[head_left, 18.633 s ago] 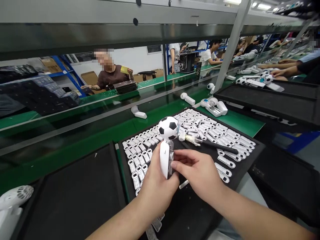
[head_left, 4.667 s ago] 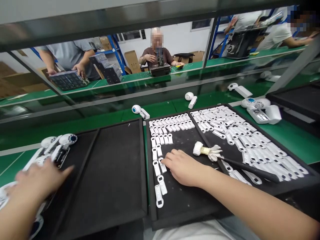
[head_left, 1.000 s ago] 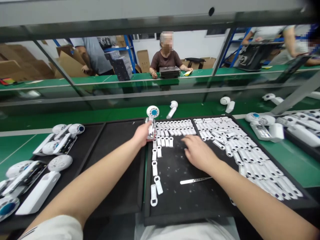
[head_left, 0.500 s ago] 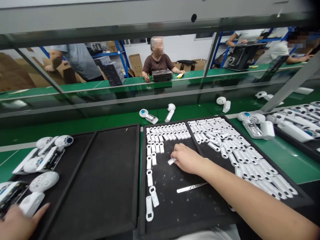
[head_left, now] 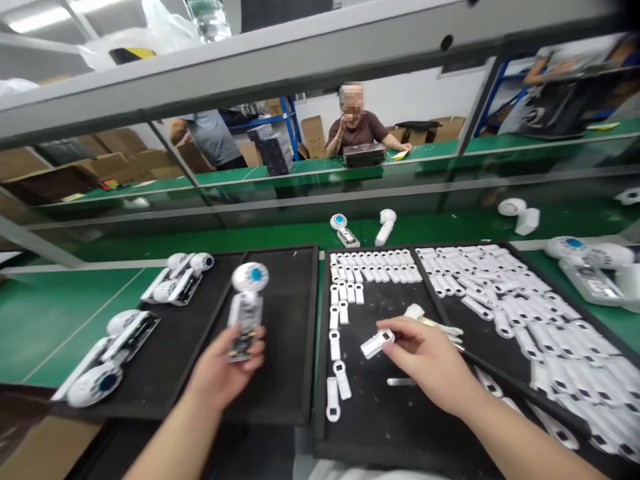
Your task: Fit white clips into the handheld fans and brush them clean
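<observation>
My left hand (head_left: 225, 363) holds a white device (head_left: 247, 307) upright above the left black tray (head_left: 283, 400). The device has a round head with a blue centre, and its lower part shows exposed electronics. Over the right tray (head_left: 380, 437), my right hand (head_left: 425, 353) pinches a small white cover (head_left: 377, 343) with a square dark window by its ringed end. Rows of similar white covers (head_left: 334, 345) line that tray's left and back sides. Behind my right hand is a pale item (head_left: 414, 311), partly hidden. A thin metal strip (head_left: 401, 382) lies below my right fingertips.
More devices rest at the left tray's far left (head_left: 100, 383) and on the green bench beyond the trays (head_left: 385, 227). Many covers (head_left: 520, 307) crowd the right compartment. A grey rail (head_left: 310, 57) crosses above. A person (head_left: 357, 127) sits at the bench opposite.
My left hand has lifted a device from the left side and brought it rightward. My right hand has raised the small cover toward the camera. The view has shifted left.
</observation>
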### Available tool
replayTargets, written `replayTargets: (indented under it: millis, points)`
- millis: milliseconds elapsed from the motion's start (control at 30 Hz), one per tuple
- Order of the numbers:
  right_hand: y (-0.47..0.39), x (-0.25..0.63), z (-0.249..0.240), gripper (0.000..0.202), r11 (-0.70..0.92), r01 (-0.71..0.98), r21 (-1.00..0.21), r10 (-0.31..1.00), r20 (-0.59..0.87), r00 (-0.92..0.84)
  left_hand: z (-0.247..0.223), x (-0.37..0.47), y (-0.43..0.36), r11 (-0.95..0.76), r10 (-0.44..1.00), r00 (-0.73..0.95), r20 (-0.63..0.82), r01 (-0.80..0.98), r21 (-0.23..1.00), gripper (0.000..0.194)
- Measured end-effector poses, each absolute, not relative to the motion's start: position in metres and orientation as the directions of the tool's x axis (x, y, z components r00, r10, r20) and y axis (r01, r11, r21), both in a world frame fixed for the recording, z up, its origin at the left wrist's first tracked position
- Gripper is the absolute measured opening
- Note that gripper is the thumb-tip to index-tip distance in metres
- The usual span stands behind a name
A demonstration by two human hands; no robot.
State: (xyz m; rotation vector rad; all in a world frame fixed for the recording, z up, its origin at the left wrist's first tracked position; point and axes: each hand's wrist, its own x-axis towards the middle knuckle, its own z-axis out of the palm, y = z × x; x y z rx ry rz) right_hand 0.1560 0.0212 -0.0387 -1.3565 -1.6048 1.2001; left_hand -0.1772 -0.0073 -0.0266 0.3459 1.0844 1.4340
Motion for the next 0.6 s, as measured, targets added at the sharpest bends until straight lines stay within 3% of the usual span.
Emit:
replayTargets:
  millis: [100, 233, 333, 467, 600]
  points:
    - [0.007, 0.148, -0.027, 0.035, 0.016, 0.191, -0.981, 0.983, -0.020, -0.182, -0.033, -0.101, 0.003, 0.293, 0.940, 0.019, -0.342, -0.562, 0.774, 0.035]
    - [-0.001, 0.142, -0.012, 0.036, -0.145, -0.010, -0.989, 0.988, -0.145, -0.046, -0.037, -0.034, 0.004, 0.249, 0.962, 0.199, -0.186, -0.365, 0.897, 0.042]
    - [0.001, 0.141, -0.009, 0.028, -0.179, -0.111, -0.978, 0.984, -0.180, 0.005, -0.041, -0.015, 0.004, 0.179, 0.963, 0.243, -0.113, -0.268, 0.947, 0.039]
    - [0.002, 0.142, -0.012, 0.024, -0.158, -0.144, -0.977, 0.985, -0.167, 0.051, -0.041, -0.007, 0.004, 0.062, 0.965, 0.260, -0.020, -0.155, 0.986, 0.051]
    - [0.001, 0.142, -0.020, 0.024, -0.145, -0.121, -0.982, 0.987, -0.152, 0.055, -0.035, -0.003, -0.002, 0.011, 0.977, 0.211, -0.029, 0.086, 0.996, 0.062]
